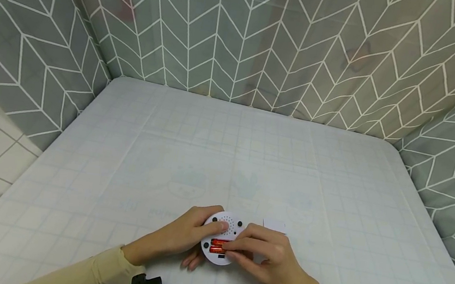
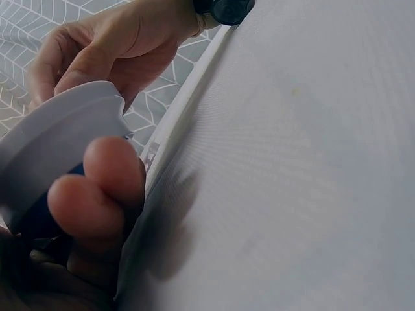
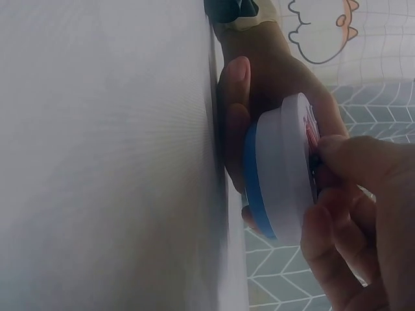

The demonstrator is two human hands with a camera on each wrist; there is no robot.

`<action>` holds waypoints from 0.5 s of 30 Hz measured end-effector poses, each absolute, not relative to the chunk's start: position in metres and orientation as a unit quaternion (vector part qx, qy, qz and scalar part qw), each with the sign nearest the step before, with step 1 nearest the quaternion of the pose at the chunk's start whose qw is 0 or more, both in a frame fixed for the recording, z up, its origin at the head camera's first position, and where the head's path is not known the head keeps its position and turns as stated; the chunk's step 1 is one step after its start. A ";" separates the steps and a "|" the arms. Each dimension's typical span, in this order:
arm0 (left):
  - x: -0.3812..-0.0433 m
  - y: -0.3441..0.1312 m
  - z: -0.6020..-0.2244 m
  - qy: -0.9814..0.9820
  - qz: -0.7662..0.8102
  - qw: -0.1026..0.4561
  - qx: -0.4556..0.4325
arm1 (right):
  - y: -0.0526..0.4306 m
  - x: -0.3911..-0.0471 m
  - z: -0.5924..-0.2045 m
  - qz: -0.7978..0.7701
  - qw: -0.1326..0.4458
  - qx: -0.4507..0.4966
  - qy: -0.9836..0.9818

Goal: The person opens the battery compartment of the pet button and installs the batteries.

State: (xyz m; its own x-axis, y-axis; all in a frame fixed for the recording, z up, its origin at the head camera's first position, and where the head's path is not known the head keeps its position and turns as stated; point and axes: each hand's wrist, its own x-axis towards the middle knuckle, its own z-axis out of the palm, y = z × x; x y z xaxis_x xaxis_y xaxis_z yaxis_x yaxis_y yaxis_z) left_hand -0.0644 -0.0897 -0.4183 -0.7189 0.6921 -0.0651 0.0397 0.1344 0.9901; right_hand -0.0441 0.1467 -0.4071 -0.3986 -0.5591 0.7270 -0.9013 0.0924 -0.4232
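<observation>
At lower centre, the left hand (image 1: 186, 229) grips a round device (image 1: 232, 222); the right hand (image 1: 272, 256) pinches red batteries (image 1: 216, 249), seemingly seating them; pressing flat probably follows.

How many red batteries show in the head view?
2: one red battery sits nearer the speaker holes of the round white device, another lies alongside just below. The right hand partly covers them, so more may be hidden.
</observation>
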 end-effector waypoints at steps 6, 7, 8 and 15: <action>-0.064 -0.090 -0.417 0.680 0.621 0.292 0.257 | 0.149 -0.042 -0.409 0.463 0.165 0.466 -0.736; -0.064 -0.090 -0.417 0.679 0.622 0.292 0.257 | 0.150 -0.041 -0.409 0.469 0.158 0.454 -0.741; -0.064 -0.090 -0.417 0.680 0.622 0.292 0.256 | 0.151 -0.040 -0.409 0.474 0.149 0.441 -0.747; -0.064 -0.091 -0.417 0.688 0.614 0.290 0.256 | 0.152 -0.035 -0.405 0.485 0.081 0.333 -0.804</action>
